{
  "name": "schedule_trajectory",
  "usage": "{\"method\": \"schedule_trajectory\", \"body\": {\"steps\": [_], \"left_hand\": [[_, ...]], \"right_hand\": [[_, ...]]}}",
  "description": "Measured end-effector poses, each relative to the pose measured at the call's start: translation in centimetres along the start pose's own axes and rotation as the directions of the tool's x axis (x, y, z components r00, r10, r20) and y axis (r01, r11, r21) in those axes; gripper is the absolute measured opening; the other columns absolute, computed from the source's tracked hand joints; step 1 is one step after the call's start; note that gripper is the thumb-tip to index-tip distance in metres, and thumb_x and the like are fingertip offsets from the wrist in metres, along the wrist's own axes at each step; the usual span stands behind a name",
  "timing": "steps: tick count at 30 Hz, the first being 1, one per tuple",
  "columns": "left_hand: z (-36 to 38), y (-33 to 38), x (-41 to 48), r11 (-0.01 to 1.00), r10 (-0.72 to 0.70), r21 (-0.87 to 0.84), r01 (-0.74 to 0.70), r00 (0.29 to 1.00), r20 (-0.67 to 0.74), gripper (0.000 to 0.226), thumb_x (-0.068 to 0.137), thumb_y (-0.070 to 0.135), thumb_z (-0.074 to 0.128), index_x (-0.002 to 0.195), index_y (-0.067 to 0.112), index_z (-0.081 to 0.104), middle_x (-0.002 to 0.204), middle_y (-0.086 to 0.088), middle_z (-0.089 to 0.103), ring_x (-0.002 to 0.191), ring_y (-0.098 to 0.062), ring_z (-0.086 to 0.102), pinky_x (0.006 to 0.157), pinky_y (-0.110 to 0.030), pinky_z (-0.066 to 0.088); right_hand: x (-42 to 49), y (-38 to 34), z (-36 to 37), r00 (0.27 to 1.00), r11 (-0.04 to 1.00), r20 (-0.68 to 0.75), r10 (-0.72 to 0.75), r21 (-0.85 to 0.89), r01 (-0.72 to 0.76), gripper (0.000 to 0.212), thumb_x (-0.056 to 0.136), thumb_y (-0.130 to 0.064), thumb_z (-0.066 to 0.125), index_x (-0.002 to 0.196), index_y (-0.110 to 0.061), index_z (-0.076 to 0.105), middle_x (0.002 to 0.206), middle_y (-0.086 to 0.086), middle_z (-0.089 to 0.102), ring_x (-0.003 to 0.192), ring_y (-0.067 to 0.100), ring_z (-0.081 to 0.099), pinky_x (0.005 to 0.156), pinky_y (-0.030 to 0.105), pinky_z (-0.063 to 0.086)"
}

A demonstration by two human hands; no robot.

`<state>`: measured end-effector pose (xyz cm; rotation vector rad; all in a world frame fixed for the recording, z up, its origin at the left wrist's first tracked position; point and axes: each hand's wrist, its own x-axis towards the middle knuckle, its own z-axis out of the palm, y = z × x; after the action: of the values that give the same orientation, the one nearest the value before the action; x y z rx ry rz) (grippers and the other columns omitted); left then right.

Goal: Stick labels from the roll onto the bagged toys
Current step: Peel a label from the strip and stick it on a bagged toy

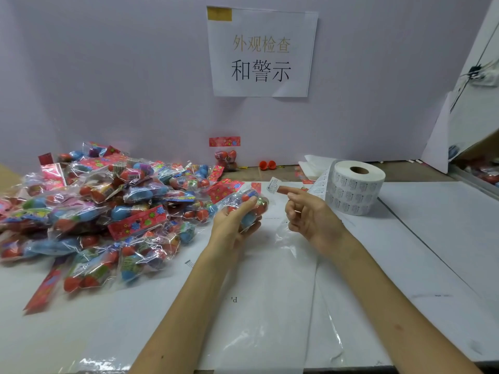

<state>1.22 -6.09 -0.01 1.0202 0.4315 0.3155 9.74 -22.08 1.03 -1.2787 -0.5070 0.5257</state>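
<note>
Label [273, 184] sits on straight forefinger of right hand [310, 217]; left hand [231, 225] grips bagged toy [259, 204] at 8 o'clock; next likely needs flat press-on.

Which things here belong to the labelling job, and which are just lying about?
Job: label roll; peeled label on a finger of the right hand; bagged toy in the left hand; pile of bagged toys.
Lying about: wall sign; orange caps by the wall; lone bag at the wall.
</note>
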Motion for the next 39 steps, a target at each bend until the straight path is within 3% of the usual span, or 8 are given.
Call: {"method": "schedule_trajectory", "body": {"steps": [13,17,19,23,26,30,35,39], "left_hand": [[-0.3,0.0,0.8,0.998,0.051,-0.036,-0.053,0.997,-0.058,0.054,0.085,0.011,0.079,0.135,0.004,0.058,0.121,-0.012,0.073,0.108,-0.028,0.072,0.07,-0.028,0.059],[-0.1,0.1,0.6,0.989,0.034,-0.144,-0.041,0.998,-0.049,0.044,0.094,0.019,0.071,0.134,0.006,0.06,0.125,-0.013,0.071,0.113,-0.03,0.069,0.068,-0.029,0.06],[0.0,0.2,0.5,0.984,0.019,-0.175,-0.023,1.0,-0.023,0.036,0.097,0.022,0.066,0.129,0.006,0.063,0.126,-0.014,0.07,0.116,-0.033,0.068,0.069,-0.029,0.061],[0.1,0.0,0.3,0.999,0.051,-0.012,-0.05,0.997,0.065,0.036,0.097,0.025,0.066,0.127,0.005,0.066,0.122,-0.015,0.072,0.112,-0.033,0.07,0.084,-0.034,0.06],[0.3,-0.3,0.1,0.993,0.075,0.079,-0.082,0.993,0.087,0.038,0.094,0.025,0.071,0.128,0.007,0.066,0.119,-0.015,0.073,0.111,-0.035,0.07,0.092,-0.041,0.059],[0.0,-0.5,0.0,0.98,0.12,0.155,-0.127,0.991,0.05,0.04,0.092,0.03,0.074,0.127,0.014,0.064,0.114,-0.012,0.075,0.105,-0.03,0.072,0.082,-0.037,0.06],[-0.3,-0.5,0.4,0.856,0.397,0.41,-0.316,0.909,-0.129,0.02,0.094,0.029,0.072,0.107,0.018,0.062,0.104,-0.007,0.071,0.085,-0.021,0.074,0.078,-0.034,0.061],[0.4,-0.4,-0.4,0.911,0.157,0.363,-0.195,0.979,0.131,0.034,0.1,0.044,0.06,0.108,0.014,0.072,0.1,-0.008,0.077,0.081,-0.023,0.078,0.067,-0.029,0.061]], "right_hand": [[-0.2,0.3,0.6,0.998,1.0,0.061,0.025,0.004,-0.026,0.03,0.084,-0.033,0.061,0.107,-0.027,0.079,0.063,0.0,0.043,0.055,0.011,0.034,0.05,0.024,0.031],[0.1,0.7,0.5,0.998,0.999,-0.065,-0.007,0.046,0.01,0.038,0.078,-0.029,0.067,0.115,-0.027,0.075,0.076,0.002,0.053,0.059,0.01,0.044,0.053,0.024,0.037],[0.3,0.9,0.4,0.978,0.995,-0.188,-0.087,-0.064,0.076,0.047,0.075,-0.031,0.072,0.122,-0.03,0.069,0.091,0.001,0.061,0.069,0.011,0.057,0.061,0.025,0.046],[0.3,1.2,0.7,0.968,0.983,-0.215,-0.133,-0.155,0.101,0.069,0.08,-0.032,0.082,0.141,-0.03,0.05,0.117,0.002,0.069,0.106,0.017,0.07,0.078,0.033,0.057],[0.0,1.3,1.2,0.975,0.983,-0.179,-0.131,-0.151,0.105,0.063,0.088,-0.021,0.077,0.144,-0.025,0.048,0.112,0.008,0.074,0.101,0.02,0.073,0.072,0.03,0.059],[-0.1,1.1,1.3,0.957,0.98,-0.239,-0.167,-0.143,0.136,0.062,0.086,-0.01,0.078,0.14,-0.021,0.051,0.11,0.014,0.073,0.095,0.024,0.075,0.069,0.032,0.06],[-0.1,1.1,0.9,0.833,0.898,-0.391,-0.391,-0.363,0.251,0.073,0.078,-0.007,0.086,0.132,-0.033,0.044,0.097,-0.003,0.071,0.096,0.017,0.072,0.084,0.029,0.058],[0.1,1.7,0.9,0.791,0.802,-0.335,-0.512,-0.516,0.301,0.088,0.075,-0.012,0.089,0.14,-0.035,0.035,0.093,-0.011,0.071,0.094,0.008,0.07,0.089,0.024,0.054]]}}
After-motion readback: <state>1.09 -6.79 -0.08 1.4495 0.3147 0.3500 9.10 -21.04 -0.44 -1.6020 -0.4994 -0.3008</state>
